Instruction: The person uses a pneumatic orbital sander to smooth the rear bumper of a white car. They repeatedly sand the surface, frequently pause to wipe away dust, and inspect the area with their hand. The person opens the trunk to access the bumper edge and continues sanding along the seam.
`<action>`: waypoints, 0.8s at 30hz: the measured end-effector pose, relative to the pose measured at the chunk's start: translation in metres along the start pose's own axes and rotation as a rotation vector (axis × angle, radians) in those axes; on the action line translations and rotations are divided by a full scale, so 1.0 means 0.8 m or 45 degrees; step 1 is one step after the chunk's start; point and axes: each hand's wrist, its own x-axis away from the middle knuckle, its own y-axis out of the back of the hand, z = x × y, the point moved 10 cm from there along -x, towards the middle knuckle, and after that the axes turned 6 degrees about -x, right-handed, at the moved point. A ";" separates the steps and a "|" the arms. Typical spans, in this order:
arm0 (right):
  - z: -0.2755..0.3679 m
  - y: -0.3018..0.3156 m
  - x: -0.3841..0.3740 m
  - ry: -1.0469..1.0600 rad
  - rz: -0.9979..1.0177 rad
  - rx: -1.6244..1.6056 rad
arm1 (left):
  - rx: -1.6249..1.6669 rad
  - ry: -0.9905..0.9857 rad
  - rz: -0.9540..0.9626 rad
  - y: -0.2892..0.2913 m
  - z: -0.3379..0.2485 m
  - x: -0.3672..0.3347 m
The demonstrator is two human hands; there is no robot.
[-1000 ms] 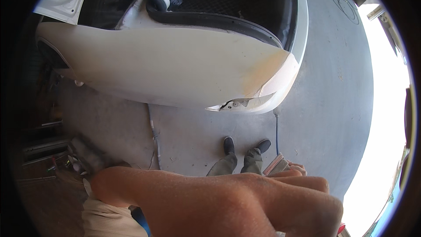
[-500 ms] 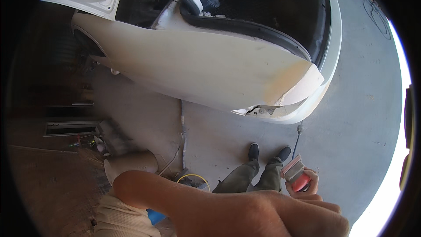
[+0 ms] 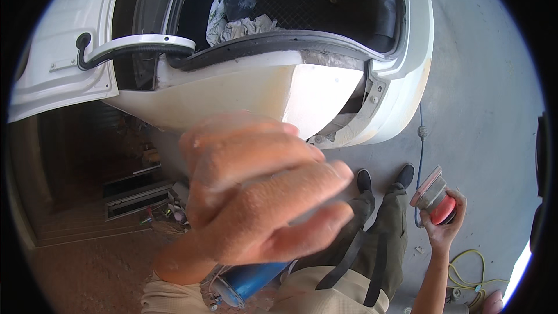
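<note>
Close up in the middle of the head view, my left hand [image 3: 256,192] is raised in front of the car's rear side panel [image 3: 221,102]. Its fingers are loosely bent, the thumb apart from them, and I see nothing held between them. Down at the right, my right hand [image 3: 452,227] is closed around a sander [image 3: 435,200] with a red body and a flat pad. The sander hangs in the air beside my leg, apart from the car. A bare white section [image 3: 319,90] and yellowish patches show on the panel near the rear corner.
A white door or hatch [image 3: 64,35] stands open at the upper left. Cloths [image 3: 244,26] lie inside the car's rear opening. A dark hose [image 3: 421,134] runs along the floor, a yellow hose [image 3: 482,267] lies coiled lower right, and a blue cylinder [image 3: 256,282] stands near my waist.
My left hand has risen from the lower edge, turned, and its fingers now show. My view has shifted toward the car's rear corner. The right hand still grips the sander, farther right in view.
</note>
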 end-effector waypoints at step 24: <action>0.062 -0.241 -0.013 -0.621 -0.163 -1.374 | -1.289 -0.700 0.797 -0.149 0.049 0.076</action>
